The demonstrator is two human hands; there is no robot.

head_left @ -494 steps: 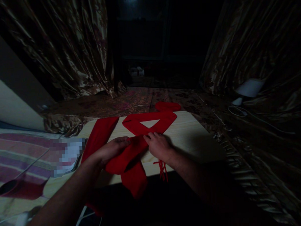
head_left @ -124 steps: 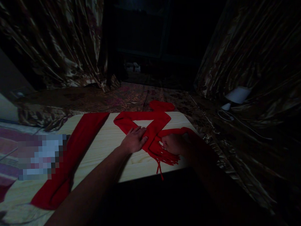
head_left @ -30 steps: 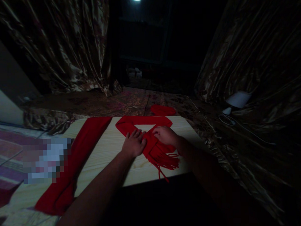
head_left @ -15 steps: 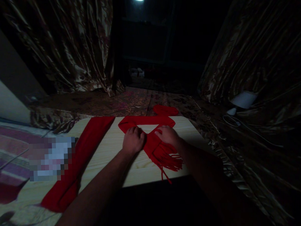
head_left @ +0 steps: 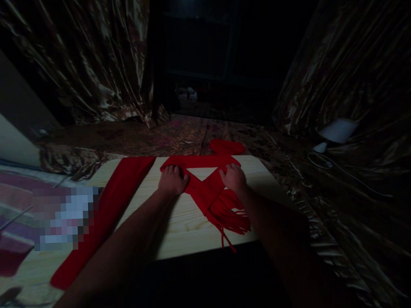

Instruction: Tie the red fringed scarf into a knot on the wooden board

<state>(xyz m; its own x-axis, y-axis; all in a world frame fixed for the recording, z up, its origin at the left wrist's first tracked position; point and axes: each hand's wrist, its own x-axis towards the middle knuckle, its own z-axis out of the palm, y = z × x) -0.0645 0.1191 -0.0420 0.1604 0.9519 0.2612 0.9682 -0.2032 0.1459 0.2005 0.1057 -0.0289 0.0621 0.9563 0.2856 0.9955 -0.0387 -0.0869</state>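
A red scarf with a fringed end [head_left: 207, 196] lies folded on the pale wooden table [head_left: 176, 227], its strips crossing around a small triangle of bare wood. My left hand [head_left: 173, 180] rests palm down on the left fold, fingers laid forward and thumb apart. On the right fold lies my right hand [head_left: 233, 177], also palm down with its thumb out to the side. Neither hand visibly grasps the cloth. A long red strip of fabric [head_left: 118, 206] runs down the table's left side. Just past the far edge sits another red fabric loop [head_left: 227, 147]; whether these pieces join is hidden.
At left, a blurred-out flat item [head_left: 69, 217] lies by striped bedding [head_left: 11, 201]. A white lamp [head_left: 337, 130] with its cord stands at right on patterned cloth. Heavy curtains [head_left: 114, 63] hang beside a dark window. The room is dim.
Both hands have moved apart and slightly away from me, the left one outward to the left fold, the right a little outward. More of the scarf's crossing shows between them.
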